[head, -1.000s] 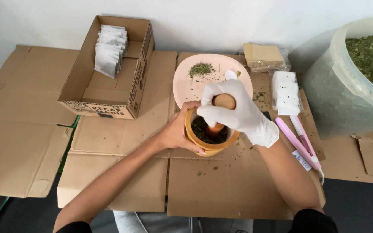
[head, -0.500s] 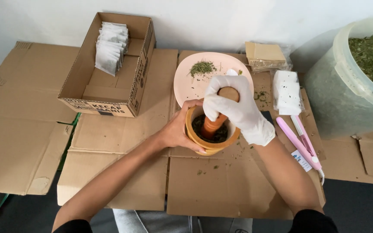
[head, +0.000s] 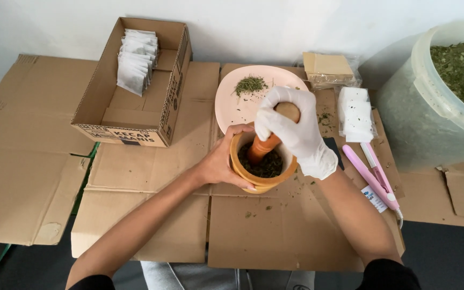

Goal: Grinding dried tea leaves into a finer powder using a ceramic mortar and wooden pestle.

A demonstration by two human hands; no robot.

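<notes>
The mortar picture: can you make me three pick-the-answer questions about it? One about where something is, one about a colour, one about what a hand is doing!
1. Where is the pink plate?
A. Just behind the wooden mortar
B. Inside the cardboard box
C. Inside the plastic bucket

2. What colour is the glove on the right hand?
A. Blue
B. White
C. Black

3. What is the bare left hand doing?
A. Lying flat on the cardboard
B. Lifting a paper sachet
C. Gripping the side of the mortar

Answers:
1 A: the plate lies on the cardboard directly beyond the mortar.
2 B: the gloved hand around the wooden pestle is white.
3 C: its fingers wrap the mortar's outer wall while the pestle stands in the green herbs.
</notes>
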